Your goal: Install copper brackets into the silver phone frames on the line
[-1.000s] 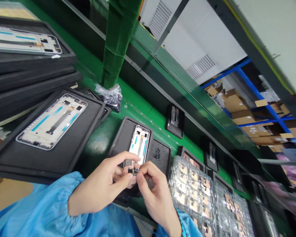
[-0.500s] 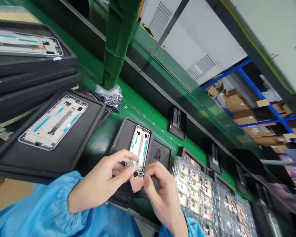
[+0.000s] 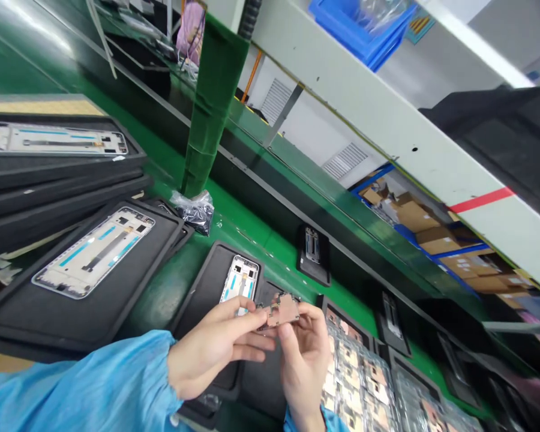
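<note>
A small copper-coloured phone circuit board (image 3: 287, 310) is held up between both hands, above the black trays. My left hand (image 3: 222, 339) pinches its left end between thumb and forefinger, the other fingers stretched out beneath. On the right end, my right hand (image 3: 305, 354) grips the board with its thumb on the front and fingers behind. Behind my left hand a phone frame (image 3: 242, 277) with blue strips lies in a black tray (image 3: 202, 294); its lower part is hidden by the hand.
At left, a larger-looking phone frame (image 3: 96, 252) rests in another black tray (image 3: 130, 294), beside a stack of trays (image 3: 63, 192). Clear blister trays (image 3: 355, 384) of copper-coloured boards stand at right. A plastic bag (image 3: 195, 211) lies by the green post (image 3: 211, 102). More trayed phone frames (image 3: 312, 245) sit along the green line.
The board has been raised and turned, its broad copper face now up on the right. My right hand has shifted its hold to that end. The head view has tilted upward.
</note>
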A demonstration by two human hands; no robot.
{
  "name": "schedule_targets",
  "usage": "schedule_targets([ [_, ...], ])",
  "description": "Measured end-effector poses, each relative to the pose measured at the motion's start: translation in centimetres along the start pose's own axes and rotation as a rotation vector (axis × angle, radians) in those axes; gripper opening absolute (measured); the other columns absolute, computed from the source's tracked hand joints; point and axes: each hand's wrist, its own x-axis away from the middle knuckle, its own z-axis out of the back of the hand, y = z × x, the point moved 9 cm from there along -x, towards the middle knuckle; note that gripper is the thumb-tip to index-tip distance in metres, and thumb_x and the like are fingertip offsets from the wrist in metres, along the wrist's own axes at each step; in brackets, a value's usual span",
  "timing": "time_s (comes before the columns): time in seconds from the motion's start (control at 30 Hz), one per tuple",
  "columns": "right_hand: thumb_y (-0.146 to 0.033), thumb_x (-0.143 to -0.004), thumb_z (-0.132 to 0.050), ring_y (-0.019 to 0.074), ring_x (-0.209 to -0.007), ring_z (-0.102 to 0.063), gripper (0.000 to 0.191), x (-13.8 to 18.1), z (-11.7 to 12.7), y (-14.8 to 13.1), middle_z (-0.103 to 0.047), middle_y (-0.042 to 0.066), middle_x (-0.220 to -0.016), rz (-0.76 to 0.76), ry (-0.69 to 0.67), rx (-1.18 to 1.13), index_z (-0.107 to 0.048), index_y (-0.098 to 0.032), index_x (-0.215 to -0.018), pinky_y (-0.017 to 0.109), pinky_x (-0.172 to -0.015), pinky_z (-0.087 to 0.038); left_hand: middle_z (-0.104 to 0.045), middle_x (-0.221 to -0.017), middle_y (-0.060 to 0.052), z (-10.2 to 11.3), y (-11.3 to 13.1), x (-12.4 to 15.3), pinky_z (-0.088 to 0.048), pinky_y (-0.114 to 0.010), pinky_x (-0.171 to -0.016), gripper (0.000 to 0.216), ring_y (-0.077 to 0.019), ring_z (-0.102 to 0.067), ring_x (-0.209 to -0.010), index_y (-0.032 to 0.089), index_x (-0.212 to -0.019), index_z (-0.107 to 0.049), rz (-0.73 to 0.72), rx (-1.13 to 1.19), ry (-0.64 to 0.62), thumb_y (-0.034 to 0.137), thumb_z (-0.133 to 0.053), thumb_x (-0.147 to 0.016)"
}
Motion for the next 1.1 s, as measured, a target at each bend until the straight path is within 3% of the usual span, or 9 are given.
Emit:
schedule_targets([
  [0.2,-0.050,-0.095,-0.070,0.0240,-0.104,-0.074,0.030,-1.5,-0.3,1.9,-0.076,0.007,-0.113,-0.168,-0.048,-0.254,-0.065,-0.027,-0.113,0.041,-0.091,-0.061,-0.076,-0.113,-0.017,1.0,3.2,-1.2,-0.059,-0.044,-0.087,0.037,-0.0295,-0.074,-0.108,0.019,-0.122,-0.050,-0.236,-0.647,0.078,0.051,-0.042,-0.104],
  [0.3,-0.054,-0.097,-0.064,0.0261,-0.117,-0.069,0.036,-2.5,0.4,2.8,-0.073,0.009,-0.125,-0.227,0.020,-0.334,-0.068,-0.027,-0.119,0.046,-0.099,-0.058,-0.052,-0.154,-0.019,2.6,5.3,-2.3,-0.029,-0.065,-0.119,0.041,-0.0395,-0.039,-0.148,0.018,-0.141,-0.051,-0.464,-1.041,0.246,0.031,-0.052,-0.102],
  [0.37,-0.054,-0.098,-0.062,0.0262,-0.120,-0.068,0.038,-3.2,0.7,3.7,-0.072,0.010,-0.129,-0.281,0.030,-0.351,-0.069,-0.027,-0.123,0.049,-0.102,-0.056,-0.040,-0.163,-0.019,3.3,5.6,-3.1,-0.012,-0.072,-0.122,0.041,-0.0457,-0.020,-0.155,0.014,-0.137,-0.060,-0.564,-1.270,0.323,0.019,-0.058,-0.097],
  [0.5,-0.051,-0.101,-0.058,0.0263,-0.115,-0.071,0.036,-5.6,0.4,3.7,-0.075,0.011,-0.123,-0.152,-0.061,-0.128,-0.070,-0.024,-0.121,0.047,-0.097,-0.057,-0.053,-0.153,-0.018,3.4,4.9,-3.3,-0.025,-0.072,-0.119,0.033,-0.0439,-0.037,-0.149,0.015,-0.130,-0.067,-0.657,-1.566,0.353,0.019,-0.055,-0.100],
  [0.6,-0.046,-0.100,-0.060,0.0248,-0.102,-0.073,0.031,-7.5,-0.9,2.2,-0.078,0.010,-0.111,0.104,-0.134,0.233,-0.073,-0.022,-0.114,0.043,-0.090,-0.058,-0.056,-0.153,-0.010,3.0,3.7,-1.5,-0.031,-0.065,-0.122,0.041,-0.0343,-0.045,-0.146,0.020,-0.144,-0.056,-0.704,-1.668,0.306,0.019,-0.049,-0.103],
  [0.7,-0.039,-0.091,-0.074,0.0260,-0.099,-0.070,0.018,-8.6,-3.4,2.3,-0.079,0.008,-0.102,0.196,-0.243,0.376,-0.079,-0.025,-0.100,0.045,-0.093,-0.055,-0.053,-0.156,-0.004,2.2,1.9,0.1,-0.035,-0.061,-0.122,0.060,-0.0300,-0.046,-0.147,0.023,-0.154,-0.043,-0.755,-1.839,0.227,0.003,-0.044,-0.098],
  [0.8,-0.037,-0.088,-0.076,0.0274,-0.101,-0.069,0.012,-9.1,-5.1,2.9,-0.080,0.006,-0.098,0.240,-0.332,0.464,-0.080,-0.028,-0.095,0.047,-0.096,-0.054,-0.044,-0.162,-0.009,2.2,1.7,-0.2,-0.045,-0.061,-0.114,0.070,-0.0377,-0.042,-0.148,0.019,-0.157,-0.040,-0.729,-1.963,0.295,-0.004,-0.044,-0.091],
  [0.93,-0.037,-0.096,-0.066,0.0261,-0.101,-0.071,0.019,-10.2,-3.6,3.5,-0.078,0.009,-0.106,0.223,-0.258,0.563,-0.076,-0.023,-0.106,0.045,-0.094,-0.055,-0.034,-0.166,-0.019,2.9,3.8,-2.8,-0.049,-0.067,-0.104,0.062,-0.0503,-0.034,-0.149,0.011,-0.156,-0.045,-0.597,-1.941,0.468,0.019,-0.058,-0.096],
  [1.1,-0.035,-0.098,-0.064,0.0250,-0.102,-0.072,0.018,-10.8,-2.9,3.0,-0.078,0.008,-0.107,0.247,-0.260,0.606,-0.074,-0.023,-0.109,0.043,-0.093,-0.057,-0.042,-0.162,-0.016,2.6,4.1,-3.3,-0.040,-0.071,-0.112,0.051,-0.0490,-0.037,-0.148,0.017,-0.147,-0.058,-0.632,-1.960,0.411,0.026,-0.060,-0.097],
])
